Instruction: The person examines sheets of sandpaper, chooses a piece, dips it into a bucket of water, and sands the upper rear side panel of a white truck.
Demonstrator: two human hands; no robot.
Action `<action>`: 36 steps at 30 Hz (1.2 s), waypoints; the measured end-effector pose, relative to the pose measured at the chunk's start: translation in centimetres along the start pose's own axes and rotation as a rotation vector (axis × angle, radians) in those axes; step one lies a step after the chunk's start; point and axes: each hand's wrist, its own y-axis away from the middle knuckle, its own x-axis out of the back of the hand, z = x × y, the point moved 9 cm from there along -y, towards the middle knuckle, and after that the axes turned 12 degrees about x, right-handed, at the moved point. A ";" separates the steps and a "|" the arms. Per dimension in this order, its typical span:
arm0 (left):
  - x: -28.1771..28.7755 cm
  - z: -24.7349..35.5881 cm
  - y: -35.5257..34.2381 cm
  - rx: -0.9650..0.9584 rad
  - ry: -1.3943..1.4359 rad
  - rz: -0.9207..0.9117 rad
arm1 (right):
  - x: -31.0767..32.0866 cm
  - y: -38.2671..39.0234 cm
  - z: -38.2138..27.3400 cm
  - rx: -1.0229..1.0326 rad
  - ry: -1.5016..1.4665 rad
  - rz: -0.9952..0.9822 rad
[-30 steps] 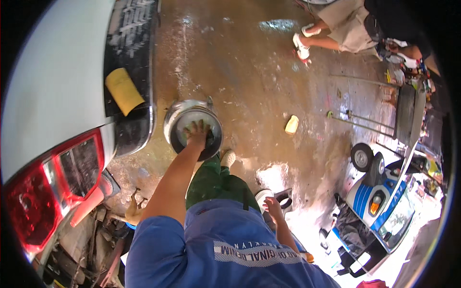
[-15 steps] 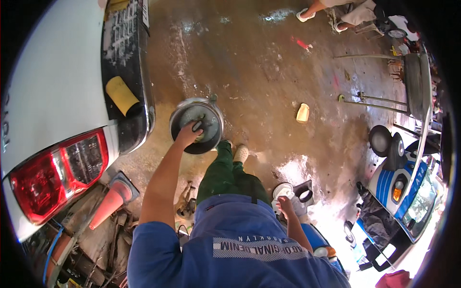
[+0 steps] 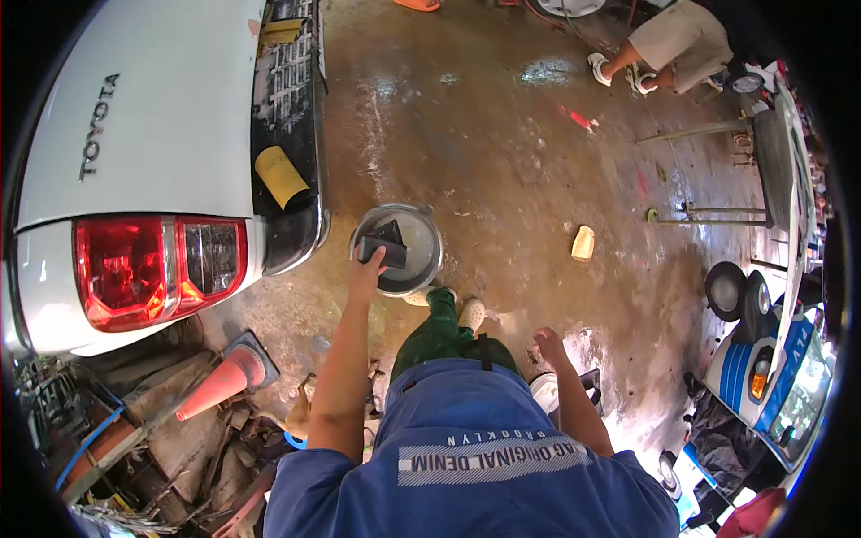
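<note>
Over a round grey metal basin (image 3: 423, 260) on the floor, my left hand (image 3: 369, 264) grips a dark rectangular block (image 3: 384, 252) by one end. Behind it, inside the basin, is another black, angular piece (image 3: 388, 231), partly covered by the block. Light greyish liquid seems to lie in the basin. My right hand (image 3: 549, 346) hangs at my right side with its fingers curled in, and nothing shows in it. Below it, a round white lid-like thing (image 3: 543, 389) is partly hidden by my arm.
At left stands a white pickup (image 3: 161, 134), a yellow curved piece (image 3: 282, 177) on its bumper. An orange cone (image 3: 220, 384) lies by scrap wood. A yellowish container (image 3: 583, 243) sits on the wet floor. At right are a blue-and-white vehicle (image 3: 762, 377) and a seated person (image 3: 686, 40).
My left hand has come up from inside the basin with the dark block. My right hand has moved forward, away from the white lid-like thing. The whole view has shifted.
</note>
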 end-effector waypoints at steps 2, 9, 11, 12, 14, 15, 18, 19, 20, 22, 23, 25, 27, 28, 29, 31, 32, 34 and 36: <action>0.2 -0.3 0.5 0.002 -0.015 0.049 | -0.5 -1.4 -1.3 0.058 0.100 -0.058; 0.6 -1.6 0.8 -0.072 -0.389 0.190 | -3.5 -6.7 -8.6 0.442 0.310 -0.118; 0.3 -2.5 0.1 -0.024 -0.417 0.144 | -3.2 -7.2 -10.1 0.484 0.288 -0.123; 0.1 -2.7 -0.3 -0.034 -0.396 0.121 | -2.9 -7.3 -10.4 0.486 0.296 -0.120; 0.5 -3.2 -1.3 -0.028 -0.425 0.167 | -2.2 -7.7 -9.6 0.397 0.225 -0.158; 0.5 -3.4 -1.8 -0.057 -0.406 0.156 | -1.9 -7.5 -9.2 0.408 0.231 -0.153; 1.1 -4.6 -3.5 -0.079 -0.557 0.228 | -1.1 -5.2 -8.9 0.762 0.835 -0.124; 0.9 -5.1 -4.3 -0.093 -0.528 0.178 | -2.1 -3.4 -8.6 0.998 1.193 -0.185; 1.0 -5.9 -5.1 -0.066 -0.502 0.144 | -1.1 -4.2 -5.6 0.670 0.860 -0.303; 0.7 -8.6 -6.7 0.143 -0.522 0.027 | 2.2 -2.8 2.3 -0.200 0.206 -0.106; 0.5 -8.4 -6.7 0.076 -0.575 0.032 | 0.3 -3.2 -0.5 0.200 0.718 -0.356; 1.0 -8.5 -5.8 0.050 -0.543 0.071 | -2.2 -3.2 -5.3 0.723 1.183 -0.385; 1.4 -6.9 -4.3 -0.080 -0.495 0.153 | -2.2 -8.2 -7.2 0.371 0.797 -0.402; 1.6 -6.0 -3.7 -0.123 -0.502 0.172 | -2.9 -10.8 -9.3 0.301 0.731 -0.401; 1.8 -6.0 -3.3 -0.077 -0.454 0.134 | -3.6 -13.1 -11.5 0.259 0.685 -0.397; 2.6 -5.0 -2.3 -0.056 -0.521 0.206 | -5.4 -17.5 -16.3 0.240 0.643 -0.412; 3.6 -3.9 -2.0 -0.108 -0.486 0.270 | -6.3 -19.5 -18.5 0.247 0.630 -0.419; 1.8 -4.6 -1.5 -0.093 -0.671 -0.014 | -6.8 -23.5 -21.2 0.225 0.655 -0.423; 3.7 -4.8 -0.2 -0.108 -0.575 0.095 | -6.2 -27.3 -21.9 0.163 0.732 -0.433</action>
